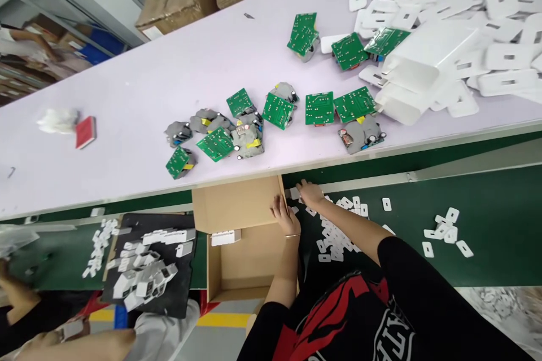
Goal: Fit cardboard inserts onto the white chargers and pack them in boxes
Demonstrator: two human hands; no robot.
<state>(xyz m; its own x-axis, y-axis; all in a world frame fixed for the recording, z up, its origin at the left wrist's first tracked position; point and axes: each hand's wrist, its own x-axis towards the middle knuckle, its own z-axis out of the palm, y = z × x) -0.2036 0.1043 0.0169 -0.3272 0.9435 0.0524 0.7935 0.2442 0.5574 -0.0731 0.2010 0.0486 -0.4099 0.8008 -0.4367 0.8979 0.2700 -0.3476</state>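
Note:
An open cardboard box (243, 262) with its lid (237, 200) folded back lies in front of me. My left hand (287, 217) is at the lid's right edge, fingers bent over the cardboard. Inside the box, a short row of white plastic housings (225, 237) sits at the upper left. Just right of the lid, my right hand (311, 194) has its fingers closed at a small white plastic part (294, 193), partly hidden by the fingers. Many flat white plates with slots (336, 240) lie scattered below my right forearm on the green surface.
Green circuit boards (319, 108) with grey potting stand along the raised white bench (139, 96). White covers (503, 56) are heaped at the far right. To the left, a black tray (169, 299) bears white housings, near a co-worker's arm (84, 347).

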